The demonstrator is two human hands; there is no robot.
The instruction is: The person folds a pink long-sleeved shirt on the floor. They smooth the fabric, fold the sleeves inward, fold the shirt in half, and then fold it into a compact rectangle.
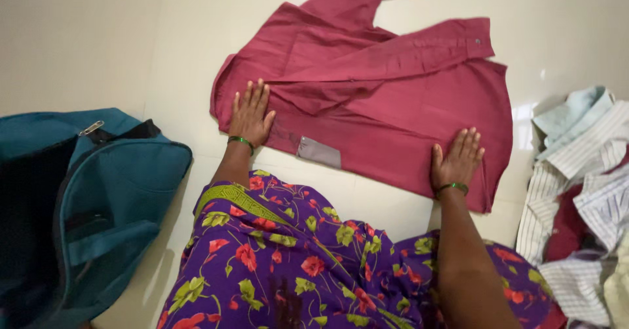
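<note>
a teal bag lies open on the pale floor, well to the left of the fingers; a heap of striped and pale shirts sits just right of them; purple flowered cloth spreads below the fingers.
</note>
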